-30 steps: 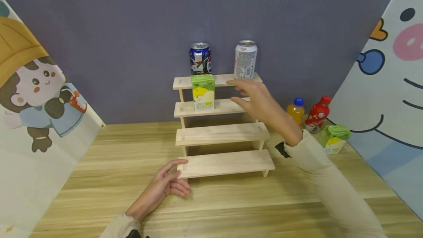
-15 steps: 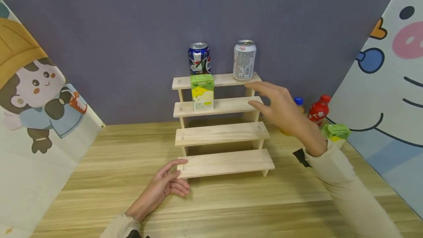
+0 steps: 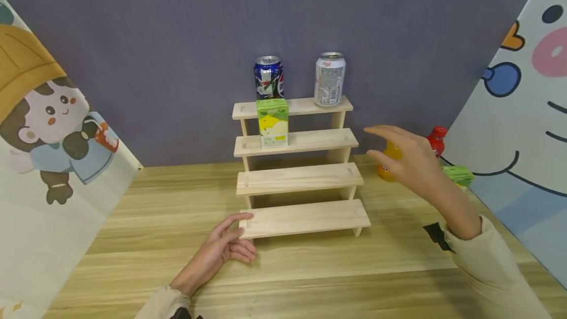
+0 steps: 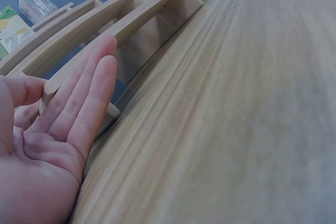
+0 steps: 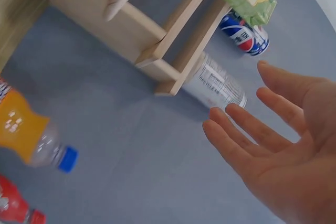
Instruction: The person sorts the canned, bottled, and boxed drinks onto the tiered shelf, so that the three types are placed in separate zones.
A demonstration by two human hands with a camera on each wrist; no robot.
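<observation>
A four-tier wooden display stand (image 3: pixel 305 220) stands on the table. My left hand (image 3: pixel 217 250) holds the left end of its lowest step, with thumb and index finger at the board and the other fingers extended below. On the top tier are a blue Pepsi can (image 3: pixel 268 78) and a white drink can (image 3: pixel 330 80). A green juice box (image 3: pixel 273 124) stands upright on the tier below, at the left. My right hand (image 3: pixel 412 166) is in the air right of the stand, fingers spread and holding nothing. It partly covers an orange drink bottle (image 5: pixel 21 129) with a blue cap.
Behind the right hand stand a red bottle (image 3: pixel 437 141) and a second green juice box (image 3: pixel 459 175), both partly hidden. A dark wall (image 3: pixel 190 63) rises behind the stand. Printed cartoon panels (image 3: pixel 509 127) close in the sides of the wooden table (image 3: pixel 177 201).
My right hand has moved right, away from the white can and the upper tiers, and now covers part of the bottles. The left hand stays at the lowest step.
</observation>
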